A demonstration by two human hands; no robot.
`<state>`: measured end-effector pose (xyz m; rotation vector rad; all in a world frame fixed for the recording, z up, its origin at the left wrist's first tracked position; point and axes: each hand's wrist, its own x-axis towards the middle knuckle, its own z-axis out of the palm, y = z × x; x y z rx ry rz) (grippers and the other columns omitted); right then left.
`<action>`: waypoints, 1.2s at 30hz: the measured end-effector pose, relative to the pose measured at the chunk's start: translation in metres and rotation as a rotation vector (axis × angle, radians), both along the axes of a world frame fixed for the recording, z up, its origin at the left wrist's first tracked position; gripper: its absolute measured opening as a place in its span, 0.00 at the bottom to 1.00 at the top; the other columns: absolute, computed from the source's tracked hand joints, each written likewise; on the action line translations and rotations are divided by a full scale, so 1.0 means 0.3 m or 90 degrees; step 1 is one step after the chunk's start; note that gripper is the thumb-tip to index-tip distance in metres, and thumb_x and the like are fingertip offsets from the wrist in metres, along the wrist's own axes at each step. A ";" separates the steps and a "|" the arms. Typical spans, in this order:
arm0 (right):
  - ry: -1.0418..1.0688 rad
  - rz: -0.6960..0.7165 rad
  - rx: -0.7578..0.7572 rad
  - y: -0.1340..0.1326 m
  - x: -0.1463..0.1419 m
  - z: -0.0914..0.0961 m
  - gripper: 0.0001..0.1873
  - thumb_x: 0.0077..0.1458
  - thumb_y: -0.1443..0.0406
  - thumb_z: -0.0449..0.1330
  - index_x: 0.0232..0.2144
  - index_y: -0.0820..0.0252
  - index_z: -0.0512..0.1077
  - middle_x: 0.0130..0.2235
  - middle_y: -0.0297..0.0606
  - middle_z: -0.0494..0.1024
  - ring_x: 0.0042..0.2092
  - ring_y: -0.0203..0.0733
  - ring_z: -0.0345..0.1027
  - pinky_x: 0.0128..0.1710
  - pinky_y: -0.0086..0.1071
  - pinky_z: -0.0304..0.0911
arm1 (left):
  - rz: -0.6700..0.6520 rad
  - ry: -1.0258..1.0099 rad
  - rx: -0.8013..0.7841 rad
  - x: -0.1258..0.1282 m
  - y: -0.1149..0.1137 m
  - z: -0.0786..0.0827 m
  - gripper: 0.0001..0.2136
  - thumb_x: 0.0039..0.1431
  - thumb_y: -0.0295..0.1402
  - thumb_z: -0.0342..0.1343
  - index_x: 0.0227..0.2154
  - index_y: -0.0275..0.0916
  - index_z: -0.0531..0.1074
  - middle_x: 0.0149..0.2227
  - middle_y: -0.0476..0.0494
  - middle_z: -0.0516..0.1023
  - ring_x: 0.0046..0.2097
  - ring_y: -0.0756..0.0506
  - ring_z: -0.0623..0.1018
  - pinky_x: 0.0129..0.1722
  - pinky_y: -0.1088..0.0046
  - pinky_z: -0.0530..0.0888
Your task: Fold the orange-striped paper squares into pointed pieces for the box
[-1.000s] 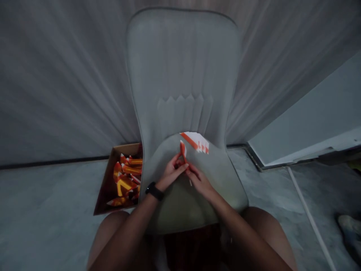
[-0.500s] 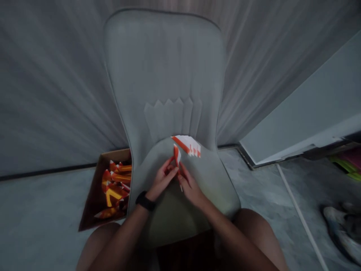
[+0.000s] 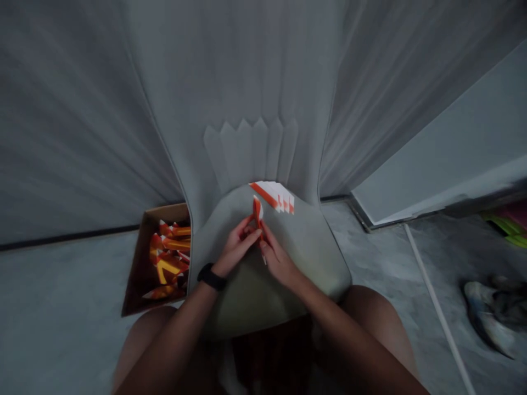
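A narrow orange-and-white piece of folded paper or thin card stands up between my hands, over the chair seat. My left hand, with a black band on its wrist, pinches it from the left. From the right, my right hand closes its fingers on the lower part, where a pale tip pokes out below. Fingers hide the middle of the piece. Just beyond, several white cards with orange edges lie fanned out at the back of the seat.
The grey chair faces me, its backrest rising behind the cards. Left of it, a brown box on the floor holds several orange-and-yellow folded pieces. A white panel and shoes are at the right.
The view has tipped downward, so the chair, box and hands sit higher in the picture. Both hands keep hold of the folded piece, which looks slightly narrower now.
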<state>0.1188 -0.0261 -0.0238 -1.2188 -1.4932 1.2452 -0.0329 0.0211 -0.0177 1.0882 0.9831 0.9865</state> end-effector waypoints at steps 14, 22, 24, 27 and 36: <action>-0.006 -0.029 -0.003 -0.024 -0.015 0.011 0.34 0.69 0.50 0.47 0.71 0.49 0.47 0.67 0.38 0.64 0.69 0.49 0.54 0.70 0.51 0.50 | -0.008 -0.009 -0.003 -0.002 -0.015 -0.007 0.32 0.56 0.43 0.65 0.61 0.37 0.68 0.30 0.50 0.71 0.31 0.51 0.70 0.32 0.76 0.69; -0.001 -0.040 0.007 -0.027 -0.014 0.009 0.34 0.69 0.49 0.45 0.72 0.48 0.47 0.69 0.36 0.59 0.70 0.46 0.51 0.70 0.48 0.50 | -0.032 -0.038 -0.020 0.007 -0.013 0.004 0.31 0.56 0.44 0.64 0.60 0.38 0.69 0.29 0.50 0.71 0.29 0.52 0.69 0.29 0.77 0.68; -0.009 -0.040 -0.001 -0.029 -0.011 0.017 0.33 0.69 0.50 0.45 0.72 0.48 0.46 0.70 0.35 0.58 0.70 0.47 0.51 0.70 0.49 0.49 | -0.027 -0.033 -0.016 0.010 -0.017 0.009 0.30 0.56 0.43 0.64 0.60 0.38 0.68 0.29 0.50 0.70 0.29 0.52 0.68 0.28 0.77 0.67; -0.037 -0.038 -0.017 -0.029 -0.008 0.028 0.34 0.69 0.50 0.45 0.72 0.50 0.45 0.69 0.38 0.61 0.70 0.51 0.52 0.69 0.52 0.50 | -0.005 -0.020 -0.003 0.017 -0.023 0.007 0.31 0.56 0.41 0.64 0.61 0.40 0.64 0.29 0.51 0.69 0.29 0.52 0.69 0.29 0.77 0.67; -0.168 -0.022 0.025 -0.037 -0.005 0.026 0.35 0.68 0.54 0.46 0.72 0.54 0.44 0.57 0.47 0.75 0.56 0.59 0.72 0.59 0.56 0.64 | 0.056 0.213 0.239 0.024 -0.050 -0.006 0.05 0.61 0.34 0.55 0.34 0.38 0.72 0.32 0.48 0.74 0.33 0.49 0.71 0.35 0.73 0.68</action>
